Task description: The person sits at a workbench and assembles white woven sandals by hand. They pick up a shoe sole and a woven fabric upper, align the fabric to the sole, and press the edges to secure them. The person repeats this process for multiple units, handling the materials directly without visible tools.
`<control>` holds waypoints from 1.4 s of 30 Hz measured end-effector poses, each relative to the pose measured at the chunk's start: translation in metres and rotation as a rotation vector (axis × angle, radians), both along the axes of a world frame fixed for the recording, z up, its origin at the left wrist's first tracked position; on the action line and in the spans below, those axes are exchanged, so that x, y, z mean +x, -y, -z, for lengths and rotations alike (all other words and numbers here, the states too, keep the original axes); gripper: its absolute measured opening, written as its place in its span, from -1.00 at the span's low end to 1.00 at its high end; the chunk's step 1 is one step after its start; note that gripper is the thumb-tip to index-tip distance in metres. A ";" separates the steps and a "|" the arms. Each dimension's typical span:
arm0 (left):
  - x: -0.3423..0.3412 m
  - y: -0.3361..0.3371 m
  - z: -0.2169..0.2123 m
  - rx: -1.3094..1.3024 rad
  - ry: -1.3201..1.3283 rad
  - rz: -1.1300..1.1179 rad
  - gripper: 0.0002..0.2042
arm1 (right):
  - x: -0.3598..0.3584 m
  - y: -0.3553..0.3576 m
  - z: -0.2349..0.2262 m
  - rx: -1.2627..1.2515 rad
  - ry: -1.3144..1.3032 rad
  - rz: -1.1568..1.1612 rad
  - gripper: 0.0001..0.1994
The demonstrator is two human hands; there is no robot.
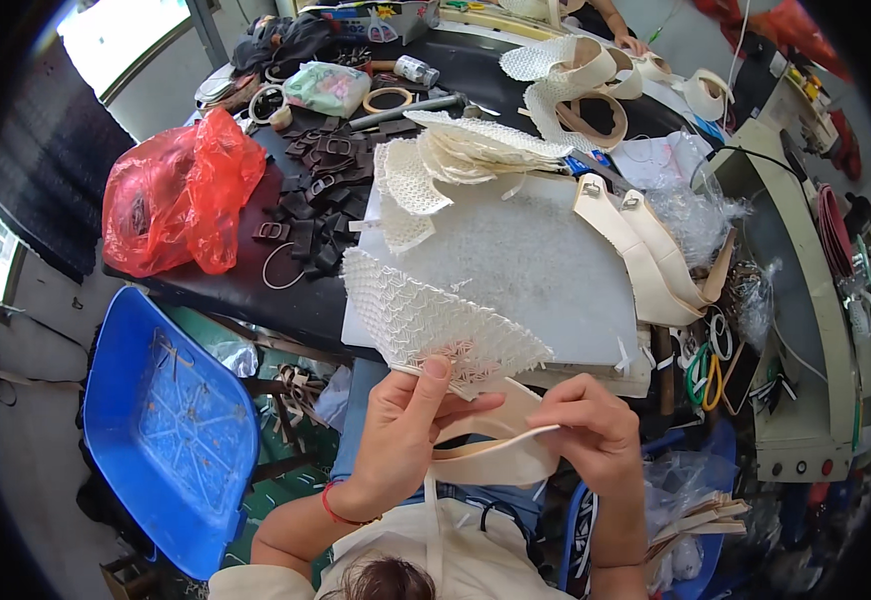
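Observation:
A cream woven mesh piece [426, 310] slants up from my left hand [401, 430], whose thumb presses on its lower edge. Several pinkish strips show through the weave near that thumb. Below the mesh, a smooth cream leather-like strap [501, 462] bends in a loop between my hands. My right hand [593, 430] pinches the strap's end between thumb and fingers. A narrow cream tail of it hangs down toward my lap. Beyond the mesh lies a pale grey work board [546, 240] with small white scraps on it. Whether mesh and strap are joined is hidden by my left fingers.
Stacked mesh pieces [456, 160] lie on the board's far edge, finished-looking cream straps with buckles [641, 245] to its right. Dark buckled straps [321, 190] and a red plastic bag [184, 195] are left. A blue bin [171, 420] stands lower left. A co-worker's hand [633, 44] shows at the back.

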State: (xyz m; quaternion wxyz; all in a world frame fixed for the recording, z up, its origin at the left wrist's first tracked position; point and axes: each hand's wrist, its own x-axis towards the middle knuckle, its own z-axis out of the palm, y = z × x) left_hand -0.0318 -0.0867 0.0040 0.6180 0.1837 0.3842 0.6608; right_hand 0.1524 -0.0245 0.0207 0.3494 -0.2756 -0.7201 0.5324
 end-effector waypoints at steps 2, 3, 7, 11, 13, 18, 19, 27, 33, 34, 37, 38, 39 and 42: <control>0.004 -0.004 -0.001 0.017 -0.040 0.022 -0.70 | -0.006 0.006 0.006 0.116 -0.044 0.137 -0.71; 0.005 -0.004 -0.003 0.001 -0.033 0.031 -0.70 | -0.008 0.006 0.011 0.160 -0.044 0.185 -0.73; 0.007 -0.003 -0.001 -0.040 -0.141 0.032 -0.72 | -0.013 0.011 0.022 0.030 -0.267 0.334 -0.71; 0.006 -0.002 -0.002 -0.071 -0.125 0.085 -0.73 | -0.017 0.012 0.016 -0.031 -0.293 0.402 -0.66; 0.007 -0.002 -0.001 -0.074 -0.126 0.078 -0.73 | -0.017 0.012 0.015 -0.032 -0.270 0.414 -0.64; 0.006 -0.002 0.002 -0.098 -0.143 0.103 -0.74 | -0.016 0.011 0.015 -0.014 -0.228 0.427 -0.64; 0.007 -0.001 0.002 -0.104 -0.141 0.104 -0.74 | -0.016 0.011 0.015 -0.018 -0.212 0.426 -0.66; 0.007 0.001 -0.004 -0.075 -0.097 0.122 -0.69 | -0.013 0.007 0.013 -0.194 -0.071 0.351 -0.80; -0.010 0.016 0.002 0.058 -0.402 0.246 -0.40 | -0.017 0.014 0.016 -0.342 -0.123 0.380 -0.85; -0.012 0.019 0.002 0.040 -0.453 0.222 -0.36 | -0.017 0.015 0.019 -0.338 -0.129 0.354 -0.84; -0.013 0.026 0.004 0.047 -0.467 0.165 -0.49 | -0.015 0.013 0.026 -0.310 -0.119 0.248 -0.82; -0.014 0.027 0.004 0.048 -0.465 0.152 -0.51 | -0.016 0.011 0.024 -0.289 -0.096 0.195 -0.83; -0.016 0.028 0.003 0.017 -0.486 0.199 -0.52 | -0.017 0.009 0.023 -0.268 -0.074 0.144 -0.83; -0.023 0.029 0.000 0.001 -0.616 0.284 -0.54 | -0.030 0.005 0.014 -0.110 0.290 0.180 -0.79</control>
